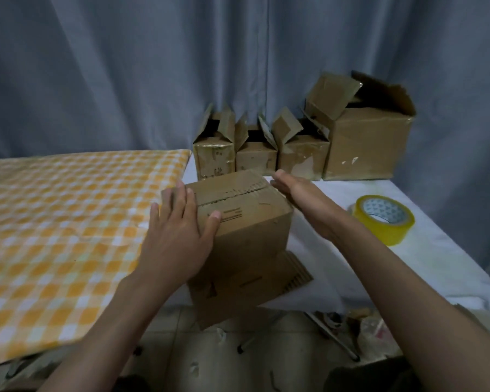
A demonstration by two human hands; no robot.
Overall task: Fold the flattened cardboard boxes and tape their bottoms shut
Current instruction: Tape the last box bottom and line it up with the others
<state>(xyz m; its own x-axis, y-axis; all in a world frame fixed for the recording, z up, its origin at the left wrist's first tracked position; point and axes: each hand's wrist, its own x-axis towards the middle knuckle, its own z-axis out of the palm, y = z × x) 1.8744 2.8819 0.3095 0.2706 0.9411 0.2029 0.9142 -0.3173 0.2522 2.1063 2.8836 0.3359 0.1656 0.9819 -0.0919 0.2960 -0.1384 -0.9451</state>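
Observation:
A small brown cardboard box [246, 219] stands upside down on the white table's front edge, its bottom flaps folded shut on top with an untaped seam. My left hand [178, 230] lies on its left side with straight fingers, the thumb on the top face. My right hand [300, 193] presses flat against the box's right side, fingers straight and pointing away. Flattened cardboard [252, 281] lies beneath the box and hangs over the table edge. A roll of yellow tape [384, 219] lies on the table to the right.
Several folded boxes with open top flaps [255, 148] line the back of the white table [436, 250], the largest [371, 140] at right. An orange checked cloth [63, 222] covers the table to the left. Grey curtains hang behind. Debris lies on the tiled floor below.

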